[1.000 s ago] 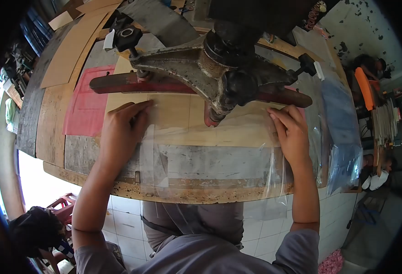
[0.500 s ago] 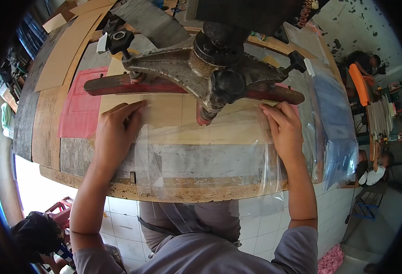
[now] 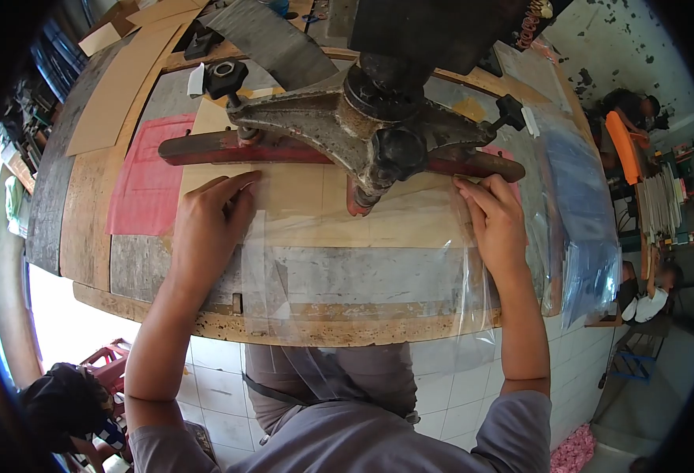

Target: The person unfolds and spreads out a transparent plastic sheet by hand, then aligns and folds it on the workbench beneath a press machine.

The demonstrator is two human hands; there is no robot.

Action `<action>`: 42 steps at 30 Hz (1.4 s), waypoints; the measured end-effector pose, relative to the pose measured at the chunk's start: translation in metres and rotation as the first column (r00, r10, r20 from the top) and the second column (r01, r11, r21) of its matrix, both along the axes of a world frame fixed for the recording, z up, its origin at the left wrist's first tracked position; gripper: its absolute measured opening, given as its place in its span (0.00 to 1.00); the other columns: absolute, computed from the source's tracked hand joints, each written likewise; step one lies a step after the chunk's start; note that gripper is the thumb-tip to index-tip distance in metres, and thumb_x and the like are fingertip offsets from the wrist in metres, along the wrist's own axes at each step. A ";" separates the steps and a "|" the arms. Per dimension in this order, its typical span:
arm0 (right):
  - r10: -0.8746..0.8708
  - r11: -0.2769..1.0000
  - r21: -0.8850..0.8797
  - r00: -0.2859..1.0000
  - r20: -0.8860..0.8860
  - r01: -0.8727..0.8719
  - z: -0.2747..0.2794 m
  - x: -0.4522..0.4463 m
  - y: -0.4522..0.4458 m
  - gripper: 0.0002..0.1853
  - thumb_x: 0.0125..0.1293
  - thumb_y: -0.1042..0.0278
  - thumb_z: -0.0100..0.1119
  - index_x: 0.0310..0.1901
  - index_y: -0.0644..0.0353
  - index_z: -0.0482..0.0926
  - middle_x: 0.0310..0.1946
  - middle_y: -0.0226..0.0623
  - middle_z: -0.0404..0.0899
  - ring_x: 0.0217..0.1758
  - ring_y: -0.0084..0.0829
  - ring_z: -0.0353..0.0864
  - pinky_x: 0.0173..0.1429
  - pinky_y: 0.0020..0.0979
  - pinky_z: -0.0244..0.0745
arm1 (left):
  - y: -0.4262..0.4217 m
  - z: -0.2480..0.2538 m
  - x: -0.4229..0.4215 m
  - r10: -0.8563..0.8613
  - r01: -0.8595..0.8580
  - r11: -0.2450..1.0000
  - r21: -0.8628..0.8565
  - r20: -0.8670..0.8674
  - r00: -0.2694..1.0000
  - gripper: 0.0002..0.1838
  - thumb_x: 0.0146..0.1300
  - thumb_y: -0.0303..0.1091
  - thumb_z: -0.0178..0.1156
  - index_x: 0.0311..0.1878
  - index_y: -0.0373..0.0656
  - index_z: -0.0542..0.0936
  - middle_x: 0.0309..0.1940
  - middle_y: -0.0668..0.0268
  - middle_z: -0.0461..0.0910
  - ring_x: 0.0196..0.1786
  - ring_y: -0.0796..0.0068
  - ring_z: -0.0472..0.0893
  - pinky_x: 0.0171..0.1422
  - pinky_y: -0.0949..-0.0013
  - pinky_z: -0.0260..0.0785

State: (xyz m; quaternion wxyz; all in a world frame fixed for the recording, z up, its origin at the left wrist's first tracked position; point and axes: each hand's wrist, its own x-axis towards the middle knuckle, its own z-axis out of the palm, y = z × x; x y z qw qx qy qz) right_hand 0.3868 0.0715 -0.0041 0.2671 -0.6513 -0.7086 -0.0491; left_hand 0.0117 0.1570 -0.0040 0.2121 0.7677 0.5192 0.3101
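Note:
A clear plastic sheet (image 3: 363, 288) lies over a tan board (image 3: 315, 229) and hangs past the table's front edge. My left hand (image 3: 214, 217) pinches its far left corner, fingers closed. At its far right corner, my right hand (image 3: 494, 221) is closed on the plastic as well. Just beyond both hands runs a red bar (image 3: 284, 151) under a metal press head (image 3: 363, 118), which hides part of the board. Left of the board lies a pink sheet (image 3: 148, 173).
Stacked clear plastic (image 3: 587, 236) lies at the table's right side. Cardboard strips (image 3: 118, 94) lie at the left. One person (image 3: 67, 406) is at lower left; others (image 3: 627, 106) are at far right. The wooden table edge (image 3: 347, 335) is near my body.
The whole view shifted slightly left, then back right. Both hands keep their grip on the plastic sheet's corners, with little movement relative to the bar.

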 end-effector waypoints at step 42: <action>-0.017 0.999 -0.044 0.999 -0.038 0.016 0.000 -0.001 0.000 0.14 0.71 0.79 0.65 0.55 0.59 0.89 0.37 0.39 0.75 0.40 0.36 0.79 0.47 0.34 0.76 | 0.005 -0.010 -0.004 0.010 -0.009 0.998 0.068 -0.022 1.000 0.13 0.71 0.33 0.64 0.54 0.42 0.89 0.33 0.55 0.85 0.29 0.61 0.83 0.40 0.62 0.76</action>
